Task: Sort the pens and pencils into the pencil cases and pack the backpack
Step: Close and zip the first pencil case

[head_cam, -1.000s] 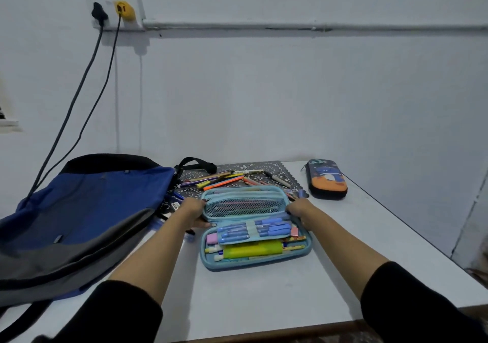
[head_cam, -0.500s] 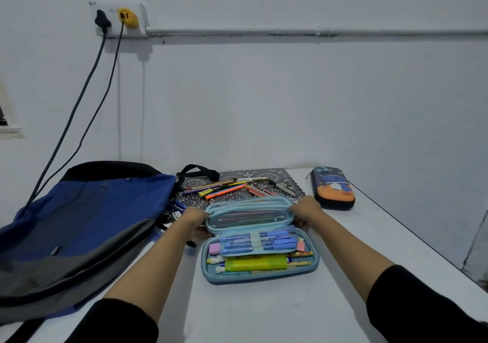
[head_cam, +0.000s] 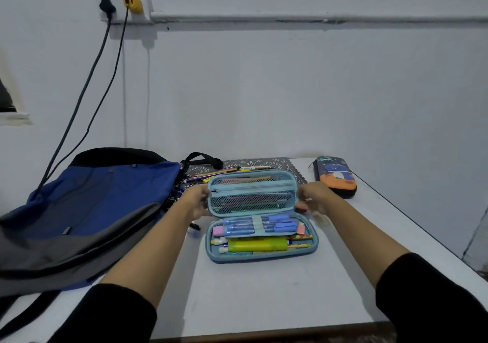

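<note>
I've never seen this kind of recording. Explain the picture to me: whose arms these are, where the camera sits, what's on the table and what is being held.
There is no machine here. A person works with bare hands, and a wide-angle camera worn on their head looks forward and down, so both arms reach in from the bottom edge. The left hand and right hand each grip one end of the raised mesh lid of a light blue pencil case, which lies open on the white table. Its base holds blue pens and a yellow-green marker. Behind it, loose pens and pencils lie on a dark patterned mat. A blue and grey backpack lies to the left, and a dark pencil case, closed, sits at the far right.
</note>
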